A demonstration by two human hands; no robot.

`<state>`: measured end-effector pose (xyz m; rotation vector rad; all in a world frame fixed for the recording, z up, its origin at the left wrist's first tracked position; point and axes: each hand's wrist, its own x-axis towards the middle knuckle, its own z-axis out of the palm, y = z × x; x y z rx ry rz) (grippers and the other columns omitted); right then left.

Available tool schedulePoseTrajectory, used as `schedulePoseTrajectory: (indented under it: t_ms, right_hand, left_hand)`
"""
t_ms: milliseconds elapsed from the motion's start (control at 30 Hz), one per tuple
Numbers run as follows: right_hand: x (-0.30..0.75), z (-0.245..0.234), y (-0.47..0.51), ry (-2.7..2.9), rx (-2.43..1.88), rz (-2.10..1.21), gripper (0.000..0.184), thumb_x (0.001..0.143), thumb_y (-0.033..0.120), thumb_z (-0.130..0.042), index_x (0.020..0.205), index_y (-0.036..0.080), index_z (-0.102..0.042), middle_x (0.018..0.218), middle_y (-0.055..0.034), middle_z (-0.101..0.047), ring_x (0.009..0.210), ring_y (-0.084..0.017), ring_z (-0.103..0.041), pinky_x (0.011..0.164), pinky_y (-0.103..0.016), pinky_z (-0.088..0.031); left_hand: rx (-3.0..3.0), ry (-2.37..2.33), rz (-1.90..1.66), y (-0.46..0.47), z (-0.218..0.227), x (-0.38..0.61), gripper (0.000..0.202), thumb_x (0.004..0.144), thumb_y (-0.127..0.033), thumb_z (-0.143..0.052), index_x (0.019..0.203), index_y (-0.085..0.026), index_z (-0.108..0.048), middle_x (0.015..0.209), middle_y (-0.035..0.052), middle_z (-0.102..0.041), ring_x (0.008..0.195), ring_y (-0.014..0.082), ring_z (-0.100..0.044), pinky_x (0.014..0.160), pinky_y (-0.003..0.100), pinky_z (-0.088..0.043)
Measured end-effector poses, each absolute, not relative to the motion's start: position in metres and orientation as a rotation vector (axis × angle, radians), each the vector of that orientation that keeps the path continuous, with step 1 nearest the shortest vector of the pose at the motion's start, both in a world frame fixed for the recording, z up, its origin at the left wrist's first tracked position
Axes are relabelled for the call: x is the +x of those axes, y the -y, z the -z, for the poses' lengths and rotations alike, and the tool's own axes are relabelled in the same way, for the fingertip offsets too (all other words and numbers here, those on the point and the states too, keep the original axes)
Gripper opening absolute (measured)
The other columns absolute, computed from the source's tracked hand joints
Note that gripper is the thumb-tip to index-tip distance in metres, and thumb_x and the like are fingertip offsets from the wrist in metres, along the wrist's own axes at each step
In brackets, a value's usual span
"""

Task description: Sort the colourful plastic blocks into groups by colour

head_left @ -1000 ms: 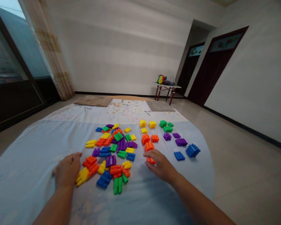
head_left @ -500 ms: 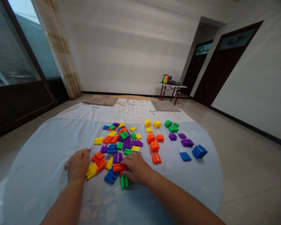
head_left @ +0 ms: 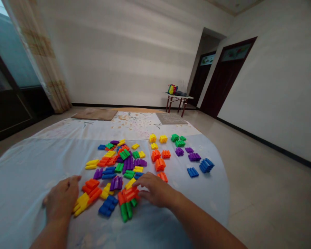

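My left hand (head_left: 62, 199) rests on the tablecloth with its fingers curled in, left of the loose blocks. Beside it lie an orange block (head_left: 92, 188) and a yellow block (head_left: 81, 204). My right hand (head_left: 157, 189) pinches the right end of an orange block (head_left: 126, 195) between thumb and fingers. Under that orange block a green block (head_left: 126, 211) sticks out toward me. A purple ribbed block (head_left: 116, 183) and a blue block (head_left: 108, 206) lie just left of it. A yellow block (head_left: 131, 183) is close behind my fingertips.
Behind my hands spreads a mixed pile of ribbed blocks (head_left: 128, 162). To the right stand colour groups: yellow (head_left: 163, 139), orange (head_left: 160, 164), green (head_left: 180, 143), purple (head_left: 194, 157) and blue (head_left: 206, 165). Two mats lie at the table's far side, one brown (head_left: 94, 114), one grey (head_left: 171, 118).
The view has turned to the right, so the table appears farther left. My right hand has shifted slightly right, drawing the orange block with it. My left hand stays beside the pile.
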<state>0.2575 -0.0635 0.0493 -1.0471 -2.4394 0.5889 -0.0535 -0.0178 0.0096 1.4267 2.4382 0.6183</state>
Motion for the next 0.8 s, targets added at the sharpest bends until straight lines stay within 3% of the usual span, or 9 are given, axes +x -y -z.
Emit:
schedulePoseTrajectory:
  t_ms: [133,333,433,567,800]
  right_hand:
    - [0.286,-0.042,0.067,2.477,-1.095,-0.713,0.032,0.081,0.010,-0.057,0.110,0.020,-0.063,0.106,-0.0064,-0.065,0.094,-0.016,-0.060,0.085,-0.027,-0.047]
    - [0.294,-0.029,0.070,2.423,-1.132,-0.699,0.033,0.082,0.007,-0.050,0.109,0.018,-0.063,0.110,-0.0074,-0.064,0.102,-0.016,-0.059,0.092,-0.028,-0.045]
    - [0.289,-0.031,0.078,2.349,-1.297,-0.653,0.030,0.083,0.019,-0.056,0.113,0.018,-0.061,0.108,-0.0088,-0.063,0.092,-0.017,-0.061,0.084,-0.030,-0.048]
    - [0.281,-0.034,0.089,2.414,-1.433,-0.593,0.044,0.074,0.042,-0.068,0.110,0.019,-0.061,0.105,-0.0098,-0.062,0.095,-0.024,-0.060,0.082,-0.035,-0.049]
    - [0.317,-0.040,0.078,2.196,-1.277,-0.514,0.046,0.076,0.019,-0.063,0.121,0.019,-0.054,0.116,-0.0089,-0.060,0.110,-0.020,-0.053,0.097,-0.035,-0.042]
  left_hand:
    - [1.403,-2.444,-0.599,0.015,-0.007,-0.055,0.059,0.085,-0.040,-0.017,0.117,-0.019,-0.061,0.132,0.0155,-0.051,0.121,0.0334,-0.046,0.101,0.049,-0.030]
    - [1.401,-2.426,-0.646,0.016,-0.006,-0.054,0.054,0.085,-0.039,-0.022,0.113,-0.017,-0.063,0.129,0.0168,-0.054,0.120,0.0333,-0.046,0.100,0.049,-0.031]
    - [1.407,-2.434,-0.647,0.018,-0.007,-0.052,0.054,0.086,-0.038,-0.021,0.113,-0.016,-0.062,0.129,0.0166,-0.054,0.121,0.0317,-0.046,0.100,0.047,-0.031]
    - [1.405,-2.436,-0.647,0.019,-0.009,-0.050,0.055,0.086,-0.039,-0.020,0.114,-0.016,-0.062,0.128,0.0177,-0.054,0.120,0.0328,-0.047,0.100,0.048,-0.031]
    - [1.382,-2.438,-0.604,0.014,-0.007,-0.056,0.058,0.085,-0.042,-0.018,0.116,-0.018,-0.062,0.130,0.0179,-0.053,0.120,0.0352,-0.046,0.099,0.048,-0.032]
